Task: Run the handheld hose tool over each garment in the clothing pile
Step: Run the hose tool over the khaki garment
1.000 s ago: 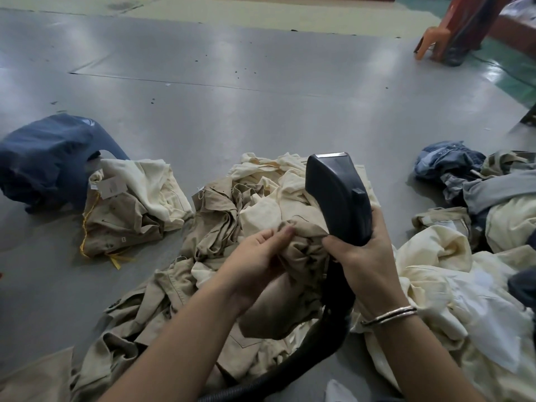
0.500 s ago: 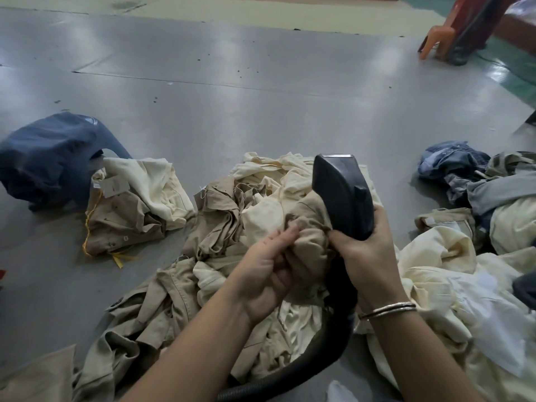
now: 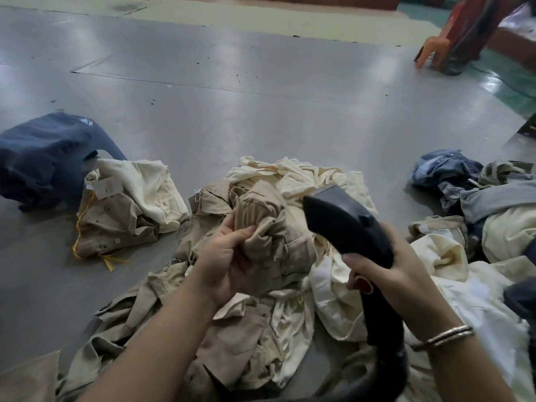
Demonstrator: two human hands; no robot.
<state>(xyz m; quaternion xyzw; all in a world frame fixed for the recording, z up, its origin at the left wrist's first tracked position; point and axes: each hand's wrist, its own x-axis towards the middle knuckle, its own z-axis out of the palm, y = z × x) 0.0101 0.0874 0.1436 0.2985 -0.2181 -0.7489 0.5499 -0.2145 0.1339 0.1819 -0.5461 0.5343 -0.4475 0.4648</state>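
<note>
A pile of tan and cream garments (image 3: 293,181) lies on the grey floor in front of me. My left hand (image 3: 229,256) grips a bunched tan garment (image 3: 266,224) lifted above the pile. My right hand (image 3: 385,268) holds the black handheld hose tool (image 3: 345,224) by its handle, its head pointing up and left, just to the right of the tan garment and apart from it. The black hose (image 3: 383,364) runs down from the handle toward the lower edge. A red button (image 3: 365,284) shows under my right thumb.
A folded tan and cream garment with a tag (image 3: 121,210) lies at the left, beside a dark blue garment (image 3: 43,158). More cream, grey and denim clothes (image 3: 470,198) are heaped at the right. An orange chair (image 3: 429,50) stands far back right on the grey floor (image 3: 261,91).
My left hand has pulled the tan garment up and to the left, away from the tool. The tool head has tilted left and no longer touches the fabric.
</note>
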